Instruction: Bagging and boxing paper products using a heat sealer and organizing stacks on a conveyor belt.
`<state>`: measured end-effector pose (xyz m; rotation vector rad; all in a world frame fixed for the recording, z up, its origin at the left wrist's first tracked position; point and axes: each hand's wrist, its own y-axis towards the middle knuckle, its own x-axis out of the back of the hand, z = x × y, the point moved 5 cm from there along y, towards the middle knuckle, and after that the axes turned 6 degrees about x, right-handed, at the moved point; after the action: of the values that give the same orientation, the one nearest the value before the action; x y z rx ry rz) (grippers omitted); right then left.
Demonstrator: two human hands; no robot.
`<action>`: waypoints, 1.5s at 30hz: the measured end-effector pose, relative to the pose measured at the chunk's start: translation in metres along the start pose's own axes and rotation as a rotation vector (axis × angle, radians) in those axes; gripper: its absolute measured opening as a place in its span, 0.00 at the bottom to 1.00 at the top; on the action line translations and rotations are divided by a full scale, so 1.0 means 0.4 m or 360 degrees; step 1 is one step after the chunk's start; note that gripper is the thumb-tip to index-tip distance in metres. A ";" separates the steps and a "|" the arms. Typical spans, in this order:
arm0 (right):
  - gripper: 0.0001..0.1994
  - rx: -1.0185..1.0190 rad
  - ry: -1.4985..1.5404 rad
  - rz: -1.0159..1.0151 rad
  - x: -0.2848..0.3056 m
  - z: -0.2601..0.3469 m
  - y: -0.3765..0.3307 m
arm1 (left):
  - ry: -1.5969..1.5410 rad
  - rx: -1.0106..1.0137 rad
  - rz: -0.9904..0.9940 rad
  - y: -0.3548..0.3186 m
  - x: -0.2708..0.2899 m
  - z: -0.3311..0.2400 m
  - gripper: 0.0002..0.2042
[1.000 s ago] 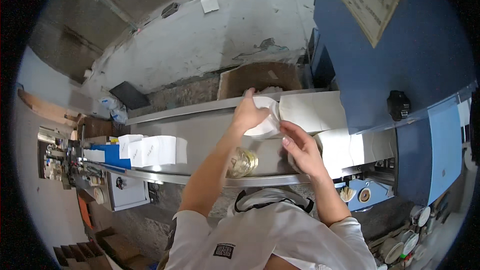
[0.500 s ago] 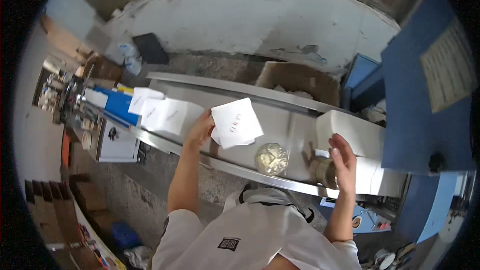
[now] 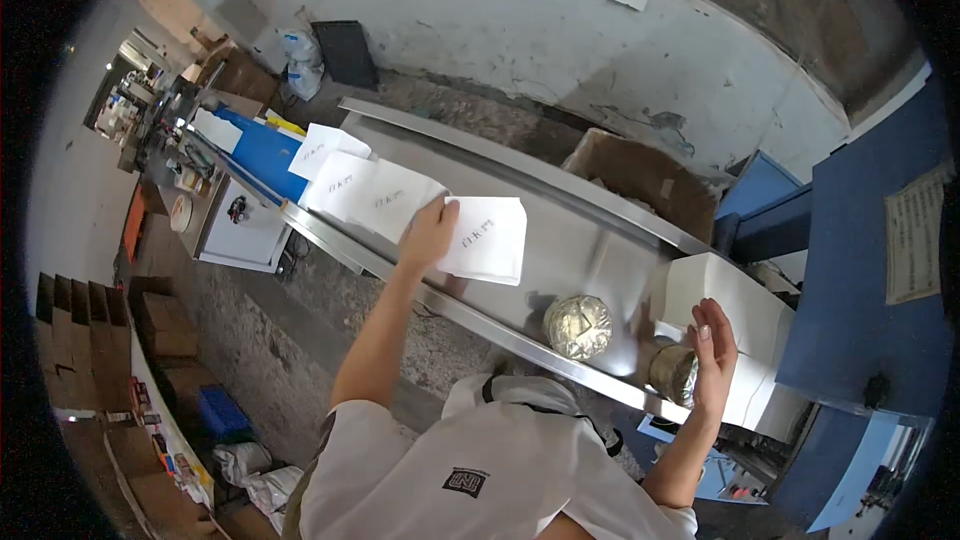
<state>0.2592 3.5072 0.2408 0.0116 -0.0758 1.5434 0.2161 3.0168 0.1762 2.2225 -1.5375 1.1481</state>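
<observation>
Gripping a white packet [image 3: 492,245] by its left side, the left hand [image 3: 430,233] holds it by the other packets [image 3: 375,196], near the table's [image 3: 575,225] near edge. A light, flat grip should help stop creases. The right hand [image 3: 713,355] is open beside a gold pack [image 3: 670,372], toward the table's right end; a shiny pack [image 3: 578,327] sits by the near edge.

I face a scuffed, pale wall [image 3: 470,25] across a long metal bench [image 3: 560,230]; a blue cabinet [image 3: 835,310] rises at my right, patchy grey floor [image 3: 270,330] spreads to my left.
</observation>
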 end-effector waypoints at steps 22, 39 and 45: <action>0.27 0.0121 0.0088 0.0168 0.005 0.002 -0.023 | 0.0396 -0.0871 0.0765 -0.199 -0.292 -0.398 0.27; 0.30 0.0296 0.0171 0.0078 0.152 -0.011 -0.131 | 0.0457 -0.0759 0.0830 -0.371 -0.786 -0.844 0.49; 0.29 0.0207 0.0217 0.0125 0.157 0.021 -0.113 | 0.0436 -0.0716 0.0726 -0.364 -0.757 -0.857 0.46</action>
<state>0.3056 3.5680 0.2546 0.0066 0.1342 1.6212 0.1309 3.4856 0.2350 1.4099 -1.9919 1.0225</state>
